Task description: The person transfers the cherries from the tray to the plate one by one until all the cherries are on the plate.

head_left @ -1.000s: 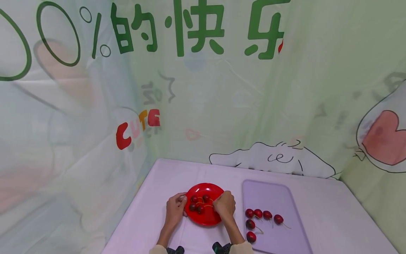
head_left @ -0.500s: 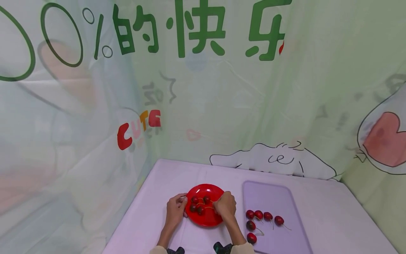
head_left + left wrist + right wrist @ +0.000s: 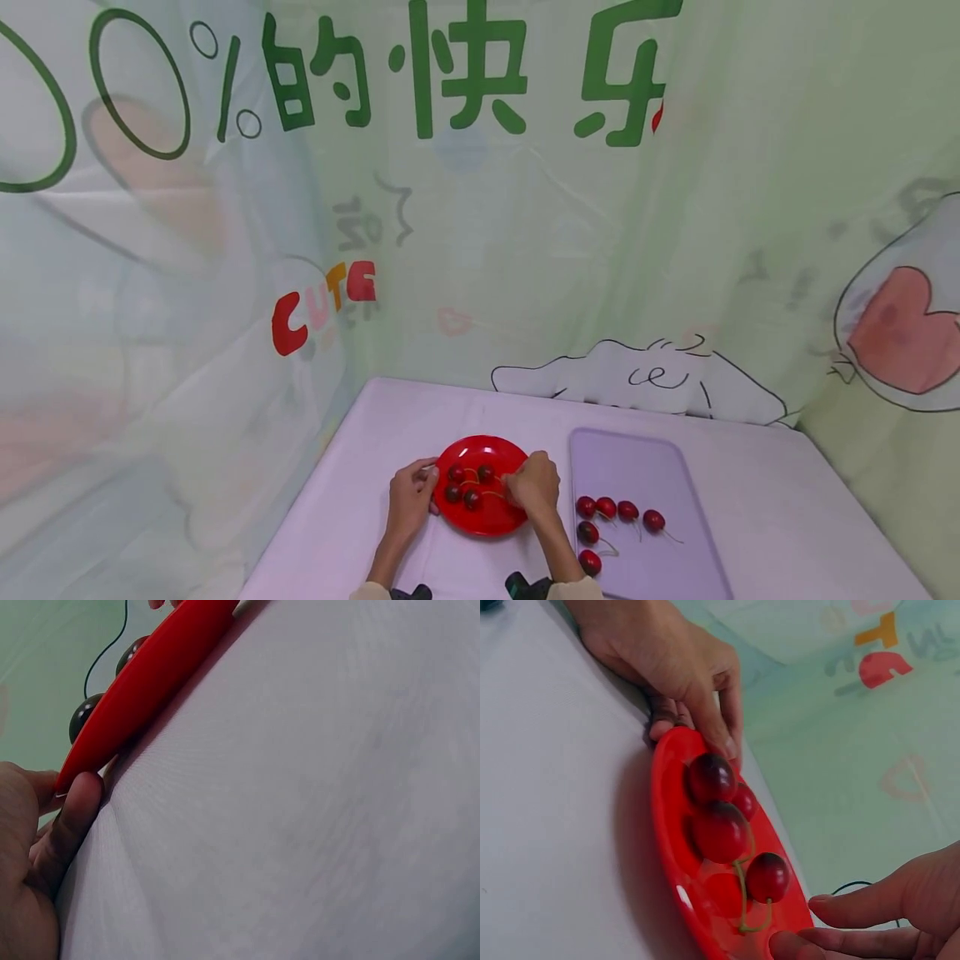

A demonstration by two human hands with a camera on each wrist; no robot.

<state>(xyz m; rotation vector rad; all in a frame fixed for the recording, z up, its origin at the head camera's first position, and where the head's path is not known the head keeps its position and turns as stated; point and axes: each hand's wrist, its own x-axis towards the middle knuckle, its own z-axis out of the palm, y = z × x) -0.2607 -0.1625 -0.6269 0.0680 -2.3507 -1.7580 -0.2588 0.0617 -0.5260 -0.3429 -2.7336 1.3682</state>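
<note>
A shallow red plate stands on the pale cloth with several dark red cherries, their thin stems toward the plate's middle. At its left rim my left hand pinches the edge, thumb above and fingers low against the outside, as the left wrist view shows. My right hand is over the right side of the plate with its fingers bent inward. In the right wrist view its thumb is apart from the fingers, which overlap the plate near a cherry. I cannot tell whether the right fingers hold a stem.
Right of the plate lies a flat lilac tray. Several cherries rest along its left side and across its middle, one set slightly apart. Printed curtains enclose the table at the back and sides.
The head view has shifted slightly, so the scene sits a little further left. Both hands, the plate and the cherries keep their places relative to each other.
</note>
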